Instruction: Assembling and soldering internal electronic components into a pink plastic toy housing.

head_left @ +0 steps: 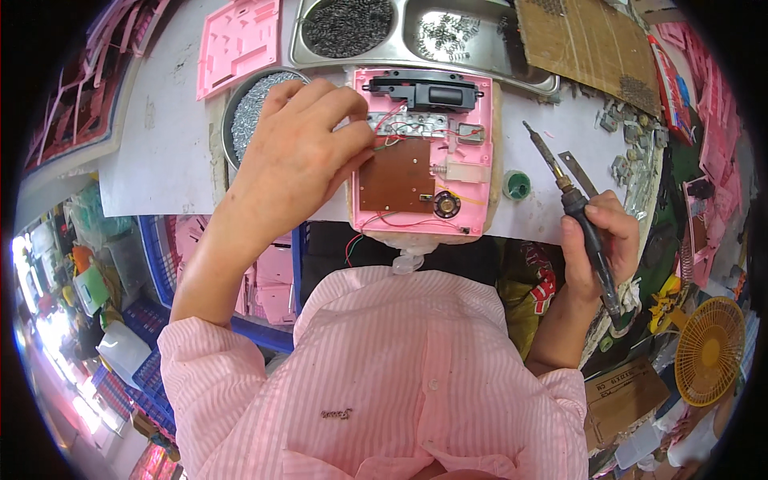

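Note:
A pink plastic housing (484, 192) lies open in front of me, with a brown circuit board (392, 180), a black part (444, 96), a small metal motor (470, 133) and a round speaker (446, 205) inside. Thin red and green wires run between these parts. My left hand (312, 144) reaches over the housing's left side, fingers curled together by the wires at the board's upper left corner; what they pinch is hidden. To the right of the housing, my right hand (602, 240) grips a soldering iron (588, 232) by its black handle, tip pointing up and away from the housing.
Behind the housing stands a metal tray (404, 64) with dark springs and small metal parts. A bowl of silvery screws (264, 100) sits partly behind my left hand. A green pot (517, 186), a metal strip (578, 174), cardboard (592, 48) and a pink panel (240, 48) lie around.

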Demonstrator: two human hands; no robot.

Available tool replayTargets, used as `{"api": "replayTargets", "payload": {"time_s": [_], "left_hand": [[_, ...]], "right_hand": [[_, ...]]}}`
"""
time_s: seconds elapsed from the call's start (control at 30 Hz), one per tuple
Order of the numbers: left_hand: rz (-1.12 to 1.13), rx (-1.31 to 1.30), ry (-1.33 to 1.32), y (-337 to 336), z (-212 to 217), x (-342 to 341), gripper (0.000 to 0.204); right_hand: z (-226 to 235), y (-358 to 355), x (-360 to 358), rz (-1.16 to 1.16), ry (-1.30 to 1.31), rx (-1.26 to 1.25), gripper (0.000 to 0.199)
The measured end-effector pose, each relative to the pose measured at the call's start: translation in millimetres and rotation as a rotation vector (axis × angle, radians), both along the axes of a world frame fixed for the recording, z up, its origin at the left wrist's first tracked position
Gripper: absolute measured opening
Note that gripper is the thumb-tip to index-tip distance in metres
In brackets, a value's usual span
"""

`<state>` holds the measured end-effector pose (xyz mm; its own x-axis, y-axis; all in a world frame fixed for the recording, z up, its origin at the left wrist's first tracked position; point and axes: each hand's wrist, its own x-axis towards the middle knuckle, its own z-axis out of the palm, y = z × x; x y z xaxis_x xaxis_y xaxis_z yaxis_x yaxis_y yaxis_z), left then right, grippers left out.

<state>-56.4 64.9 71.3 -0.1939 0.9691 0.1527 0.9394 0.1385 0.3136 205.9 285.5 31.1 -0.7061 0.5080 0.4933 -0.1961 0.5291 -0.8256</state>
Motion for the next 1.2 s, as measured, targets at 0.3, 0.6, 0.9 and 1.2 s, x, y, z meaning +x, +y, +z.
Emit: {"api": "replayTargets", "payload": {"time_s": [0.3,0.6,0.9,1.2], "left_hand": [[0.385,0.255,-0.811,15,-19,27,0.005],[0.510,0.526,-1.396,38,-31,46,0.010],[0.373,0.445,-0.704,31,-29,37,0.011],[0.297,0.467,-0.406,34,-25,43,0.010]], "right_hand": [[8,-13,-30,0.036,0.027,-0.044,0.034],[15,-41,-95,0.063,-0.106,-0.293,0.049],[17,-48,-115,0.092,-0.104,-0.267,0.048],[20,-54,-117,0.057,-0.171,-0.142,0.048]]}}
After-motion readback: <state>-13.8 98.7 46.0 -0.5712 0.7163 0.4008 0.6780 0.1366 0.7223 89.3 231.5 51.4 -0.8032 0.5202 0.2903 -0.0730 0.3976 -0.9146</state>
